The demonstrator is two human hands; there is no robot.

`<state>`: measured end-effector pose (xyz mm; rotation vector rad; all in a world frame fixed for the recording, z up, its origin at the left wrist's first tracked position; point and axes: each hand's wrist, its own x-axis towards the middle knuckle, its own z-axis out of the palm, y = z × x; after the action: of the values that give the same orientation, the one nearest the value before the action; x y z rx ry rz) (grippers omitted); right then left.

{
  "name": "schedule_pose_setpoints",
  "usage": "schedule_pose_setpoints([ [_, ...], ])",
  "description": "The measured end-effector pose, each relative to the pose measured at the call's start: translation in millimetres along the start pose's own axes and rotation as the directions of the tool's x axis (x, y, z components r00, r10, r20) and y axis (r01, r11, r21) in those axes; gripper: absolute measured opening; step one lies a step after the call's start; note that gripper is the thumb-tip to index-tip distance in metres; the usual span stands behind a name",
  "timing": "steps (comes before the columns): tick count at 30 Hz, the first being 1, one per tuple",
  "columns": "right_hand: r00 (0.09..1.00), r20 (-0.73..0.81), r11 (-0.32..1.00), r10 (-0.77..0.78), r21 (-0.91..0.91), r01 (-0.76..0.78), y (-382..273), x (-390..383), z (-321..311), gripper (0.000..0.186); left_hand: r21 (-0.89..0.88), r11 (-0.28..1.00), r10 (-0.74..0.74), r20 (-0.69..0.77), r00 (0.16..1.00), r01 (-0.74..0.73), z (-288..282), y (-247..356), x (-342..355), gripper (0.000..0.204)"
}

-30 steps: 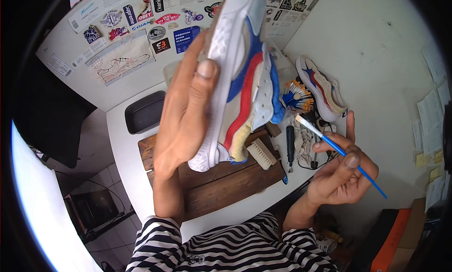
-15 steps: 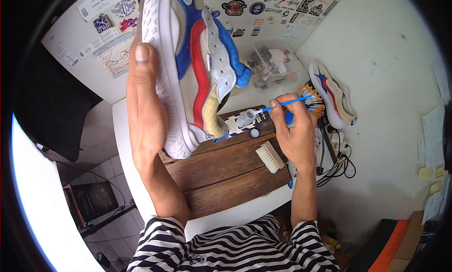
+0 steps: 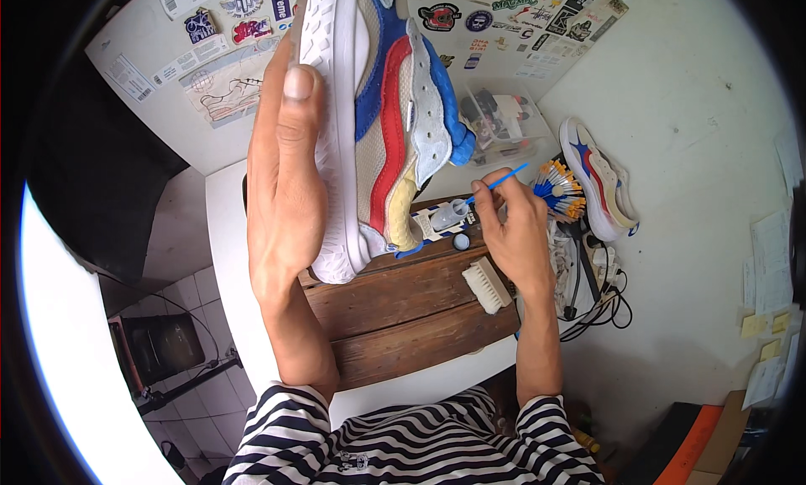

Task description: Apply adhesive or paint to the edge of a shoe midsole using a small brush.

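Observation:
Held up on its end, a sneaker (image 3: 391,132) in white, blue, red and pale yellow fills the upper middle. My left hand (image 3: 290,166) grips it along the white sole, thumb pressed on the sole's edge. My right hand (image 3: 514,225) pinches a thin blue stick (image 3: 509,177), whose lower end reaches the mouth of a small clear bottle (image 3: 447,217). The bottle leans or lies on a dark and white printed card; I cannot tell which. A small round cap (image 3: 461,241) sits just in front of it. Nearer me, a white-bristled scrub brush (image 3: 486,285) rests on the wooden board (image 3: 395,317).
A matching sneaker (image 3: 594,183) leans at the right wall. Beside it stands a bunch of blue, orange-tipped brushes (image 3: 560,189). Behind is a clear plastic box (image 3: 512,124) of small items. Black cables (image 3: 617,304) coil at the table's right edge. Stickers cover the back wall.
The view has shifted a little. The sneaker and my left hand sit further right in it. My right hand has moved left, and the blue stick stands steeper at the bottle's mouth.

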<state>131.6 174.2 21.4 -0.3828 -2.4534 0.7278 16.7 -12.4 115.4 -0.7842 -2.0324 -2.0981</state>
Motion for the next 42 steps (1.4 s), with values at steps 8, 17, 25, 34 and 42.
schedule_pose_setpoints([
  [8,0.996,-0.080,0.999,-0.025,0.041,0.029,11.3,-1.8,-8.0,0.013,-0.015,0.982,0.191,0.045,0.981,-0.190,-3.7,-23.9,-2.1,0.070],
  [17,0.988,-0.114,0.986,0.107,0.141,-0.091,5.6,-8.7,-21.8,0.012,0.132,0.991,0.023,0.023,0.999,-0.026,8.7,6.0,-5.4,0.071],
  [25,0.999,0.040,0.997,-0.032,0.069,0.029,7.2,-19.3,-29.0,0.009,0.053,0.993,0.104,0.036,0.994,-0.106,3.8,-14.1,-3.6,0.073],
  [34,0.988,-0.139,0.986,-0.060,0.143,0.080,3.4,-29.3,-47.5,0.006,0.054,0.996,-0.076,0.073,0.994,0.072,-3.1,-42.4,2.7,0.073],
  [42,0.828,-0.560,0.875,0.006,0.403,0.267,-39.6,-38.9,-78.3,0.020,-0.072,0.997,0.001,0.155,0.988,0.011,14.6,-34.2,-2.5,0.074],
])
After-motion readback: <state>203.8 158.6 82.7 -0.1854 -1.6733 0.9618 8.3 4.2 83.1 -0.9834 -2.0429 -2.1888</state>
